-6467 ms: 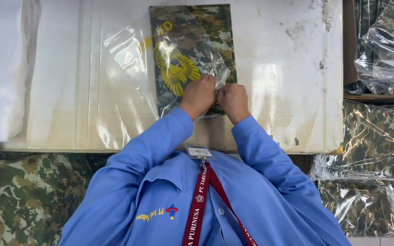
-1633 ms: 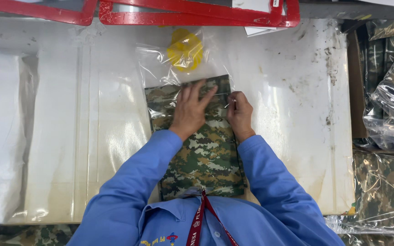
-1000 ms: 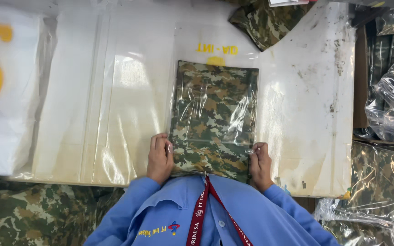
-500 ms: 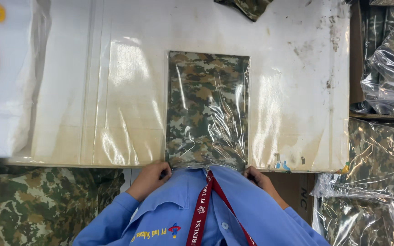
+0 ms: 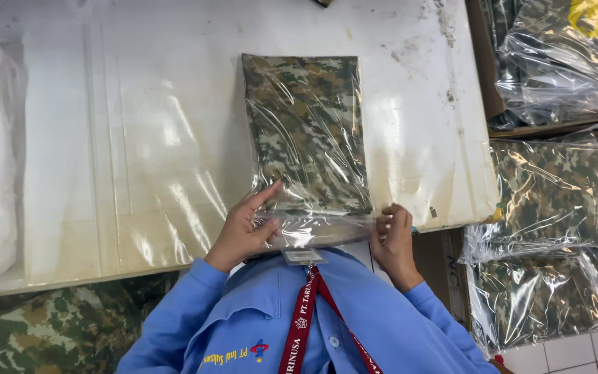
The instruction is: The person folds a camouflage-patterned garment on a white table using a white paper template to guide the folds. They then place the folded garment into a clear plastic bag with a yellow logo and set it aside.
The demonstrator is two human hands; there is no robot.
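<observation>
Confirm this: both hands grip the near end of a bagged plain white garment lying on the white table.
Not quite. The head view shows the left hand and right hand gripping a bagged camouflage garment, not plain white, on the white table.

Bagged garment (image 5: 306,131) lies on the table (image 5: 423,90), between both hands.
</observation>
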